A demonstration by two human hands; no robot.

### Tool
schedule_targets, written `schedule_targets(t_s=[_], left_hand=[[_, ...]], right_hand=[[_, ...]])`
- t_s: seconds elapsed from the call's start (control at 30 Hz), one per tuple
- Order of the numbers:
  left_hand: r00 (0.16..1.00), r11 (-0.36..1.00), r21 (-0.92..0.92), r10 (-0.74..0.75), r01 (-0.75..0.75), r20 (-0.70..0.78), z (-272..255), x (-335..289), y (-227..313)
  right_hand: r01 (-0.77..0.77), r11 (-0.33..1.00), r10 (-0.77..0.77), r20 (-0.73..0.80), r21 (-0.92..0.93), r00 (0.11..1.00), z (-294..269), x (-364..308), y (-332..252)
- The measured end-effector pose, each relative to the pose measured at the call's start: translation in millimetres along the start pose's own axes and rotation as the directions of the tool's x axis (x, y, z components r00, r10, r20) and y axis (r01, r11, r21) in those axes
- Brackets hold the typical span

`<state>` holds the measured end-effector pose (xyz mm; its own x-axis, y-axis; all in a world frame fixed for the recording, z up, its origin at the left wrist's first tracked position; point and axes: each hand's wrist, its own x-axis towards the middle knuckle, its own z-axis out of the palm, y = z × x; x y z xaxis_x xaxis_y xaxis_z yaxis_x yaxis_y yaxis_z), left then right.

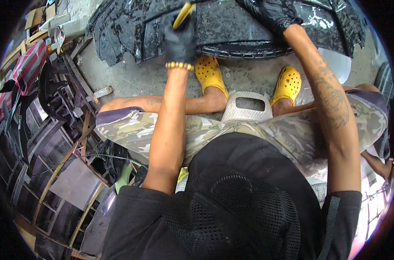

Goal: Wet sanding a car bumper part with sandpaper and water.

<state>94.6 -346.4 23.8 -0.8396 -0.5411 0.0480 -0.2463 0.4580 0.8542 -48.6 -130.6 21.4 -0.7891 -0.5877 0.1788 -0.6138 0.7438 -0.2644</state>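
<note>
A large black plastic panel, wet-looking and blotched with grey, lies on the floor in front of me, its edges ragged. My left hand, in a black glove, is closed around a slim yellow handle over the left part of the panel. Whatever the handle ends in is hidden or too dark to make out. Toward the panel's far right side, my right hand, also gloved in black, rests on the surface with its fingers stretched out to the left; the fingertips blend into the dark plastic.
Yellow clogs are on my feet, close to the panel's near edge. I sit low on a pale stool with a slot in its top. Dark scrap frames and strips pile up at left, beside a red-and-grey striped bag.
</note>
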Motion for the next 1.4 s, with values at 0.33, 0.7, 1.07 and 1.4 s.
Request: schedule_targets(t_s=[0.33, 0.7, 1.07, 1.4], left_hand=[[0.998, 0.980, -0.191, -0.057, 0.049, -0.036, 7, 5, -18], [0.985, 0.994, 0.062, -0.080, 0.091, -0.153, -5, 1, -4], [0.999, 0.986, 0.165, 0.013, -0.006, -0.041, 4, 1, -1], [0.990, 0.988, -0.063, 0.137, -0.139, -0.035, 7, 6, -18]], right_hand=[[0.010, 0.990, -0.008, -0.018, 0.143, 1.000, 2, 0, 1], [-0.010, 1.000, 0.010, 0.017, 0.028, 1.000, -8, 1, -5], [0.045, 0.999, -0.044, -0.075, 0.018, 0.996, 7, 0, 5], [0.002, 0.999, -0.002, -0.002, -0.037, 1.000, 1, 0, 0]])
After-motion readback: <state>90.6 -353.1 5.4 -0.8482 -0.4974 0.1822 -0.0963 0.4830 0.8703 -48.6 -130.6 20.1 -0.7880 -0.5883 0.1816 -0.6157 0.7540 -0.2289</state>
